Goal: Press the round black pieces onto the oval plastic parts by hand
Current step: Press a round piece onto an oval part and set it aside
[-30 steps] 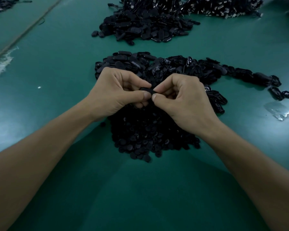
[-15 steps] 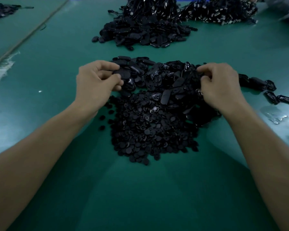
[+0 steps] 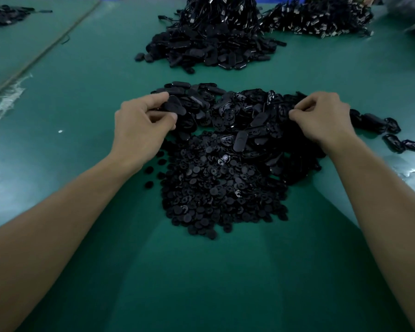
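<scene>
The left hand (image 3: 141,125) grips one oval part (image 3: 174,107) between thumb and curled fingers, lifted just above the left end of the heap of oval parts (image 3: 240,116); the right hand (image 3: 321,116) sits at that heap's right end with its fingers curled and the tips pressed together among the pieces — whether they pinch anything I cannot tell. Directly in front of that heap, touching it and nearer the person, lies the heap of round black pieces (image 3: 221,192), flat discs spread loose on the green table (image 3: 201,283); a few discs lie apart at its left edge, beside the left wrist. A short trail of loose ovals (image 3: 393,137) runs off to the right; near it lies a scrap of clear film (image 3: 405,172). Farther back stands a taller black pile (image 3: 213,46) — ovals at its foot, tangled pieces above; another pile (image 3: 321,17) lies to its right, showing small metal glints; a white fleck (image 3: 60,131) lies on the table at left.
</scene>
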The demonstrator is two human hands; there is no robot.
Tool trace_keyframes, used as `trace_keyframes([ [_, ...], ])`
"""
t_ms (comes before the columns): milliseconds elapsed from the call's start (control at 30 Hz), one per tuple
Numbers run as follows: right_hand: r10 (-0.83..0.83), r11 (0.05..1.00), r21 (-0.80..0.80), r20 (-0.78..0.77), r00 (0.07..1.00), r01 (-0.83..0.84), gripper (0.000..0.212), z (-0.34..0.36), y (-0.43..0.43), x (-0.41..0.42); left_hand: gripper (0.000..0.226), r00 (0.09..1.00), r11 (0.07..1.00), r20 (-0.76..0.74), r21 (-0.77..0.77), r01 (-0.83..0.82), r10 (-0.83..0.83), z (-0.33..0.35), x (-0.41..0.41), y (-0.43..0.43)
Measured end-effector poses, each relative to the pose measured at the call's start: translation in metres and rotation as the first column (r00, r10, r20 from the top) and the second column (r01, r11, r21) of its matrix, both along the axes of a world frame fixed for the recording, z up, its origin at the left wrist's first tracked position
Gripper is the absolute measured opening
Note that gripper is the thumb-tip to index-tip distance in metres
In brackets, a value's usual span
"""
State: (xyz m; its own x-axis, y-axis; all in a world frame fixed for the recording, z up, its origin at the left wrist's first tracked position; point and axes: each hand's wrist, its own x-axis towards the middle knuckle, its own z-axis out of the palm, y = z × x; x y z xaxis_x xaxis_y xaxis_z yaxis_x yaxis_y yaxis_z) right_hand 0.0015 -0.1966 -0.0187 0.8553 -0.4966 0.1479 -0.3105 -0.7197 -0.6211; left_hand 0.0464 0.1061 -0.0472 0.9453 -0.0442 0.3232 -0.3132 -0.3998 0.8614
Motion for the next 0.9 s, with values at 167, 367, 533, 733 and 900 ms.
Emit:
trace_keyframes([
  [167, -0.002, 0.995, 0.099, 0.072, 0.997, -0.005, 0.029, -0.003, -0.001, 0.003, 0.039, 0.996, 0.997, 0.076, 0.055, 0.044, -0.048, 0.001, -0.004, -0.001],
  [367, -0.008, 0.982, 0.187, 0.146, 0.989, -0.020, 0.024, -0.002, -0.001, 0.003, 0.024, 0.991, 0.997, 0.128, 0.070, 0.040, -0.048, 0.005, -0.007, -0.002],
  [533, -0.036, 0.989, 0.151, 0.301, 0.953, -0.010, 0.015, 0.008, 0.010, -0.009, 0.018, 0.979, 0.997, 0.197, 0.064, 0.045, -0.057, 0.010, -0.013, -0.005],
  [733, 0.112, 0.909, 0.337, 0.367, 0.923, -0.244, 0.020, 0.020, 0.048, -0.028, 0.007, 0.951, 0.979, 0.232, 0.045, 0.199, -0.204, 0.013, -0.029, -0.019],
  [900, 0.318, 0.786, 0.405, 0.382, 0.868, -0.466, 0.016, 0.018, 0.074, -0.048, 0.019, 0.912, 0.945, 0.247, 0.064, 0.322, -0.327, 0.021, -0.041, -0.027],
])
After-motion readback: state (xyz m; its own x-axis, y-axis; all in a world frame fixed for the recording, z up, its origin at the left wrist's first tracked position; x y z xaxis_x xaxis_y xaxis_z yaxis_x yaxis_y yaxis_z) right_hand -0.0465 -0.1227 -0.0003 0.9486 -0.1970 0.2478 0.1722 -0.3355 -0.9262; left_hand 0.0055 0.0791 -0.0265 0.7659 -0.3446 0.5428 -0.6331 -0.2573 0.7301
